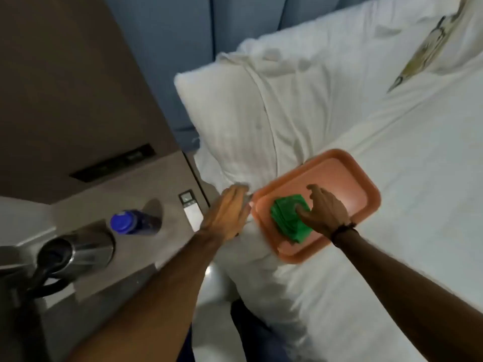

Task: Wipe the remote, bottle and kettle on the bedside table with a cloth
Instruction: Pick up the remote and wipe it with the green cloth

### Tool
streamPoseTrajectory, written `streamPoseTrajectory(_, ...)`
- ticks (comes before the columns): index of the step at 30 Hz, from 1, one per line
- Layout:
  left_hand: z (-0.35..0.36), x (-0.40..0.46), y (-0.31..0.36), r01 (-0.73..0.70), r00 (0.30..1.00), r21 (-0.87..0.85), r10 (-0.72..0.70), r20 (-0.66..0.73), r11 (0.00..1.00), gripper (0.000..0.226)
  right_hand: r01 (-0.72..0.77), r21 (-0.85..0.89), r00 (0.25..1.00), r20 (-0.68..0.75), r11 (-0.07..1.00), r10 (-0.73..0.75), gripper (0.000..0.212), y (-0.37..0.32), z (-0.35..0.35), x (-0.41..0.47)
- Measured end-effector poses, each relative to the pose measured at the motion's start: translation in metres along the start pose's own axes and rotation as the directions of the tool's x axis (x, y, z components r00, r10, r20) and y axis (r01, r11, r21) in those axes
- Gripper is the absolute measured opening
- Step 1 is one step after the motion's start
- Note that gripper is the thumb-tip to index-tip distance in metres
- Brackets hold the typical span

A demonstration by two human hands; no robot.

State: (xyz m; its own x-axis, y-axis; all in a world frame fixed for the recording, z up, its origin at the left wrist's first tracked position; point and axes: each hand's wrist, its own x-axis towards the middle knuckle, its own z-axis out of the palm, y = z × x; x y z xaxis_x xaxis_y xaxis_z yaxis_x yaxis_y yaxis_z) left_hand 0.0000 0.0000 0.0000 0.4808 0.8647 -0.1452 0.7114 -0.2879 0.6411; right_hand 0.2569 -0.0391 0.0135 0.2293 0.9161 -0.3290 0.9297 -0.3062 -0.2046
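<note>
My right hand (322,211) rests on a folded green cloth (290,222), fingers bent and pressing down on it, thumb raised; I cannot tell whether the cloth is actually pinched yet. The cloth lies in an orange tray (366,189) that sits on the white bed (392,152), partly over a pillow (235,113). My left hand (226,212) is flat, fingers together and empty, touching the tray's near left rim, between the tray and the bench (162,184).

Everything to be wiped lies to my left, well apart from the cloth. The remote (191,210) is closest, just beside my left hand at the bench's bed-side edge, its long axis running away from me. Further left stands the bottle (132,222) with its blue cap, then the steel kettle (78,253) nearest the bench's front left. I judge no wiping has begun: the cloth must be lifted and carried leftward across the tray, with the remote the natural first stop.
</note>
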Motion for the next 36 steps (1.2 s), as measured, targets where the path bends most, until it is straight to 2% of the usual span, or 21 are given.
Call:
streamPoseTrajectory(2, 0.039, 0.018, 0.013, 0.014, 0.994, -0.098, -0.003, 0.105, 0.995, 0.044, -0.091, 0.031, 0.990, 0.115, 0.995, 0.087, 0.069, 0.025, 0.016, 0.007)
streamPoseTrajectory(5, 0.087, 0.036, 0.037, 0.141, 0.967, -0.113, -0.112, 0.228, 0.983, 0.051, -0.177, 0.103, 0.958, 0.247, 0.979, 0.147, 0.070, 0.054, 0.041, 0.007)
streamPoseTrajectory(10, 0.128, 0.058, 0.051, 0.314, 0.929, -0.018, -0.303, 0.213, 0.949, 0.067, -0.330, 0.367, 0.931, 0.281, 0.870, 0.235, 0.049, 0.072, 0.063, 0.015)
streamPoseTrajectory(12, 0.131, 0.064, 0.049, 0.366, 0.909, -0.045, -0.346, 0.233, 0.930, 0.060, -0.396, 0.452, 0.904, 0.343, 0.800, 0.254, 0.038, 0.073, 0.066, 0.017)
streamPoseTrajectory(15, 0.121, 0.066, 0.049, 0.380, 0.918, -0.178, -0.347, 0.191, 0.908, 0.038, -0.495, 0.618, 0.864, 0.423, 0.611, 0.273, 0.031, 0.067, 0.054, 0.018)
streamPoseTrajectory(18, 0.093, 0.052, 0.048, 0.453, 0.889, -0.417, -0.436, 0.142, 0.788, 0.030, -0.534, 0.771, 0.846, 0.487, 0.348, 0.218, 0.029, 0.042, 0.031, 0.013)
streamPoseTrajectory(21, 0.055, 0.027, 0.034, 0.464, 0.851, -0.582, -0.517, 0.086, 0.667, 0.029, -0.541, 0.837, 0.841, 0.538, 0.083, 0.063, 0.029, -0.007, 0.015, 0.006)
streamPoseTrajectory(23, 0.032, 0.007, 0.014, 0.456, 0.829, -0.627, -0.558, 0.040, 0.631, 0.017, -0.531, 0.848, 0.843, 0.527, -0.008, -0.109, 0.032, -0.050, 0.017, 0.001)
streamPoseTrajectory(25, 0.011, -0.014, -0.012, 0.443, 0.808, -0.655, -0.589, -0.003, 0.612, 0.013, -0.512, 0.858, 0.849, 0.512, 0.034, -0.131, 0.025, -0.098, 0.027, -0.003)
streamPoseTrajectory(27, 0.001, -0.032, -0.045, 0.474, 0.771, -0.647, -0.637, -0.023, 0.597, 0.011, -0.484, 0.864, 0.871, 0.490, 0.137, -0.016, 0.027, -0.137, 0.046, -0.001)
streamPoseTrajectory(28, 0.001, -0.039, -0.061, 0.504, 0.748, -0.637, -0.664, -0.015, 0.583, 0.016, -0.445, 0.864, 0.892, 0.451, 0.236, 0.032, 0.031, -0.149, 0.055, 0.001)
streamPoseTrajectory(30, 0.009, -0.047, -0.102, 0.572, 0.697, -0.604, -0.717, 0.002, 0.554, 0.022, -0.248, 0.769, 0.956, 0.291, 0.589, 0.022, 0.039, -0.166, 0.079, 0.007)
streamPoseTrajectory(31, 0.020, -0.048, -0.125, 0.606, 0.673, -0.575, -0.739, 0.003, 0.549, 0.022, -0.105, 0.634, 0.979, 0.199, 0.767, -0.031, 0.041, -0.170, 0.093, 0.011)
streamPoseTrajectory(32, 0.033, -0.046, -0.147, 0.634, 0.657, -0.535, -0.754, -0.008, 0.559, 0.021, 0.027, 0.480, 0.987, 0.124, 0.877, -0.098, 0.042, -0.172, 0.108, 0.016)
streamPoseTrajectory(34, 0.063, -0.039, -0.184, 0.683, 0.633, -0.445, -0.773, -0.034, 0.579, 0.026, 0.174, 0.294, 0.976, 0.076, 0.940, -0.205, 0.046, -0.172, 0.136, 0.027)
streamPoseTrajectory(36, 0.095, -0.025, -0.213, 0.736, 0.594, -0.365, -0.802, -0.058, 0.571, 0.044, 0.223, 0.199, 0.964, 0.099, 0.954, -0.246, 0.053, -0.168, 0.167, 0.041)
